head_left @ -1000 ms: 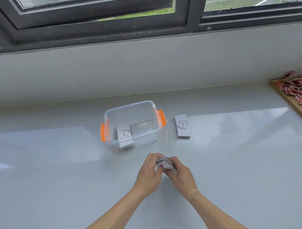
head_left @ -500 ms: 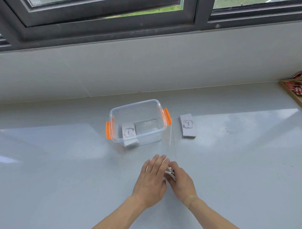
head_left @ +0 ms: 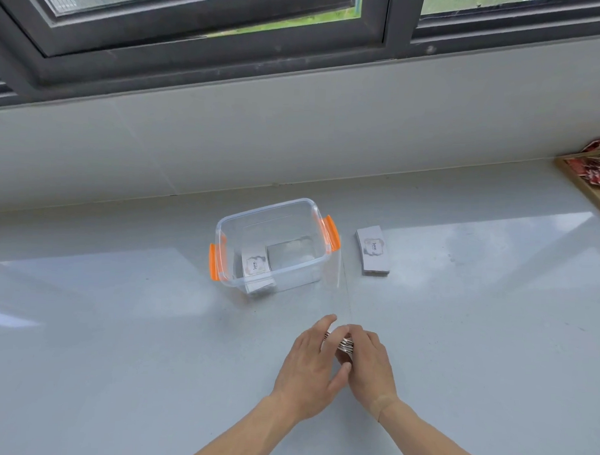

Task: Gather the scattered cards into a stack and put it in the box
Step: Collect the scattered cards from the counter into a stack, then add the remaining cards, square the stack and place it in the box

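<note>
A clear plastic box [head_left: 275,213] with orange latches stands on the grey counter, and a stack of white cards [head_left: 256,270] lies inside at its left. Another white card stack [head_left: 372,252] lies on the counter just right of the box. In front of the box, my left hand [head_left: 309,367] and my right hand [head_left: 368,362] press together around a small card stack [head_left: 344,344]. Only the edge of those cards shows between my fingers. My left fingers are stretched flat along the stack's side.
A wooden tray [head_left: 585,189] with red packets sits at the far right edge of the counter. A low wall and a dark window frame [head_left: 209,50] rise behind the counter.
My hands have lowered the card stack toward the counter and closed over it. My left fingers went from curled to stretched flat. The view has shifted slightly left.
</note>
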`<state>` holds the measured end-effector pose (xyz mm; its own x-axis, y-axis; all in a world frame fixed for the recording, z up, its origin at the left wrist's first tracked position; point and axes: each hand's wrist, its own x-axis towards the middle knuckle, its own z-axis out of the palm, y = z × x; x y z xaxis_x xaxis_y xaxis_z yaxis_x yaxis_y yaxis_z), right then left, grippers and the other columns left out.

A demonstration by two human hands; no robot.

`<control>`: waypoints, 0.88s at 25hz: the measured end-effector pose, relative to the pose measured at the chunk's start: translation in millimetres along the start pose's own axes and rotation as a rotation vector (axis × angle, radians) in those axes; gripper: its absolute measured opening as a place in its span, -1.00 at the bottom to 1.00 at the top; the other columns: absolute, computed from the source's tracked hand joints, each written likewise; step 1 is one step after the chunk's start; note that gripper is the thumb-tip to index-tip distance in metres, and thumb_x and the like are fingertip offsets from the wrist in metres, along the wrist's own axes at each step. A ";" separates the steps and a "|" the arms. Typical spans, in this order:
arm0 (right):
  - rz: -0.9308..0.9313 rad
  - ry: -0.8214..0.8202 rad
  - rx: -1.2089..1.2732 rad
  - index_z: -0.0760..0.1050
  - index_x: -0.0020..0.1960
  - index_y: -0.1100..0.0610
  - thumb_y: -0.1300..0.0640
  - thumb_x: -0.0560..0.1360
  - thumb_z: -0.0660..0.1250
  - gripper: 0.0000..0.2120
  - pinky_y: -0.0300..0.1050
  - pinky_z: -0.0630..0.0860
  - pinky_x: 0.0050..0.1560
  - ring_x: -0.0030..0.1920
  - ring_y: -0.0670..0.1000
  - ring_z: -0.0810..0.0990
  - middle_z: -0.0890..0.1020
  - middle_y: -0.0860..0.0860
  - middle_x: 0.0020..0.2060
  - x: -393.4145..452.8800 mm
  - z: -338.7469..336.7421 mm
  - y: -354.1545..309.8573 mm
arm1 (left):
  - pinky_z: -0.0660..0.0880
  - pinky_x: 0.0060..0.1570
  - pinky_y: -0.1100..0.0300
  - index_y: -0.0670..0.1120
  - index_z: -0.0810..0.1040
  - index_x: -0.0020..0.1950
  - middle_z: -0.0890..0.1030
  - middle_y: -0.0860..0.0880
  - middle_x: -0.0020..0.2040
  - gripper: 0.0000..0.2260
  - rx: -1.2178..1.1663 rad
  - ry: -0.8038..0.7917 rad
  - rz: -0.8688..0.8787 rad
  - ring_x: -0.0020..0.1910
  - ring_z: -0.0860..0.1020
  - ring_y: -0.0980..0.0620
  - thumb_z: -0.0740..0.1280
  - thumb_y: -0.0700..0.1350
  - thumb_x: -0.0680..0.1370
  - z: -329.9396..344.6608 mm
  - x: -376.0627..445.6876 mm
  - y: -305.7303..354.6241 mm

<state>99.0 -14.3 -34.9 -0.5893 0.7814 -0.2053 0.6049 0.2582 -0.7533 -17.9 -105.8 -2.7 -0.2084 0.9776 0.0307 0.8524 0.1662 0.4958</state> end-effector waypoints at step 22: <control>0.271 -0.009 0.085 0.46 0.23 0.07 -0.03 0.52 0.31 -0.67 0.13 0.61 -0.08 -0.07 0.13 0.62 0.63 0.02 -0.01 137.4 -121.3 -3.4 | 0.51 -0.06 0.06 -0.17 0.60 0.09 0.67 -0.19 0.03 -0.79 -0.782 0.025 -0.836 0.02 0.61 -0.20 0.21 -0.23 0.55 4.1 197.6 39.5</control>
<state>80.9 161.1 15.2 -0.4172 0.8103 -0.4115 0.6944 -0.0079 -0.7196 -23.5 94.5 19.4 -0.5868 0.5948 -0.5495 -0.0872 0.6282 0.7731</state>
